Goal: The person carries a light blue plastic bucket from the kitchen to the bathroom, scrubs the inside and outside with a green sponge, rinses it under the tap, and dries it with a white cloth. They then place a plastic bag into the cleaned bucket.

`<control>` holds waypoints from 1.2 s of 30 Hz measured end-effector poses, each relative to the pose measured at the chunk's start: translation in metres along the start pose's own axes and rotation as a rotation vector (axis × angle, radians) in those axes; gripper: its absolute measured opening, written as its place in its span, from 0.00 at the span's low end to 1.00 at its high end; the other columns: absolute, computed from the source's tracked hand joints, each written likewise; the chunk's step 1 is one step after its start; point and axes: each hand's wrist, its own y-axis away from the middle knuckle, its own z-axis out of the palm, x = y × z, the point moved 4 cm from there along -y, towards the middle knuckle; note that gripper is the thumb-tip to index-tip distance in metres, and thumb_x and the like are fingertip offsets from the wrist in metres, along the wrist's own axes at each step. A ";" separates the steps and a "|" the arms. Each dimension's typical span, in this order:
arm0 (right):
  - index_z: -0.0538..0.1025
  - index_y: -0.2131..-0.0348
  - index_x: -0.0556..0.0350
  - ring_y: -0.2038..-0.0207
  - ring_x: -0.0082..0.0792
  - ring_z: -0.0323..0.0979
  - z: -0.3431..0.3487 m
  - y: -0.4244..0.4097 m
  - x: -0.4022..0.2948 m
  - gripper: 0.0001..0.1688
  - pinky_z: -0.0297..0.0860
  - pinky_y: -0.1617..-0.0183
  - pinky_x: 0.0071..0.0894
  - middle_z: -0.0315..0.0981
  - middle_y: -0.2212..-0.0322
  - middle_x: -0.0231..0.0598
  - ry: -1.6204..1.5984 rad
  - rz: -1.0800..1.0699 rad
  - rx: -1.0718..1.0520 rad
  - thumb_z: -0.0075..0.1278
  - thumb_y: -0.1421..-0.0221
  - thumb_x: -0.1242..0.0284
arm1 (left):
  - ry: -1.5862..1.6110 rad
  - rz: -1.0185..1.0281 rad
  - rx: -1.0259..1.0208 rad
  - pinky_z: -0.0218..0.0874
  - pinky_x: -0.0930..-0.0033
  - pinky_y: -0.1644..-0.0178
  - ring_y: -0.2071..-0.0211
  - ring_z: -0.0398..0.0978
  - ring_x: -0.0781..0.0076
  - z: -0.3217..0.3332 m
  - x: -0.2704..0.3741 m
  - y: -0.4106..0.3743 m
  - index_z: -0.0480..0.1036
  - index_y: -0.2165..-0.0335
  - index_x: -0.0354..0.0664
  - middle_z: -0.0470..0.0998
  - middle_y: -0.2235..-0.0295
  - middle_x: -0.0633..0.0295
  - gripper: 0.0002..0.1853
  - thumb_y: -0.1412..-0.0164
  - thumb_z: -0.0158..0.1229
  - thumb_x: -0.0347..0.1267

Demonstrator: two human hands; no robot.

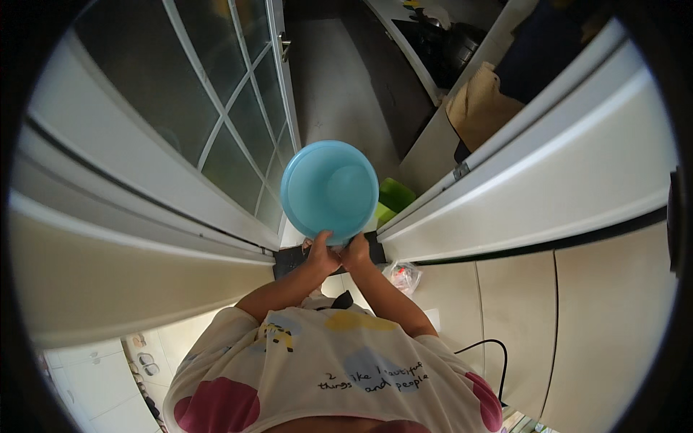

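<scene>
A light blue plastic basin is held out in front of me at a doorway, its open side facing the camera. My left hand grips the near rim with its thumb over the edge. Close beside it, my right hand holds the same rim a little further right. The fingers of both hands are partly hidden under the basin. Inside, the basin shows only its smooth wall and round bottom.
A glass-paned door stands at the left, a white door frame at the right. Beyond lie a grey floor and a counter with a dark pan. A green bin and a plastic bag are near the right jamb.
</scene>
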 end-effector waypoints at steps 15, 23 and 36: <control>0.71 0.85 0.56 0.77 0.42 0.67 0.072 -0.179 -0.090 0.05 0.64 0.74 0.41 0.66 0.83 0.43 1.386 -0.870 -0.256 0.48 0.66 0.72 | 0.011 -0.223 0.207 0.52 0.52 0.49 0.52 0.61 0.57 0.092 0.137 -0.170 0.58 0.52 0.43 0.63 0.52 0.55 0.27 0.51 0.47 0.40; 0.73 0.82 0.56 0.76 0.40 0.69 0.110 -0.265 -0.152 0.06 0.66 0.73 0.36 0.68 0.81 0.43 1.737 -1.019 -0.505 0.50 0.68 0.73 | -0.023 -0.261 0.004 0.59 0.51 0.56 0.56 0.64 0.55 0.128 0.180 -0.277 0.55 0.52 0.38 0.63 0.55 0.52 0.29 0.52 0.46 0.39; 0.71 0.59 0.54 0.58 0.46 0.67 0.133 -0.529 -0.335 0.20 0.62 0.53 0.40 0.69 0.60 0.48 1.702 -0.160 -0.623 0.45 0.49 0.62 | -0.210 -0.038 0.001 0.66 0.55 0.67 0.66 0.70 0.55 0.285 0.299 -0.473 0.56 0.55 0.35 0.67 0.63 0.48 0.28 0.53 0.50 0.37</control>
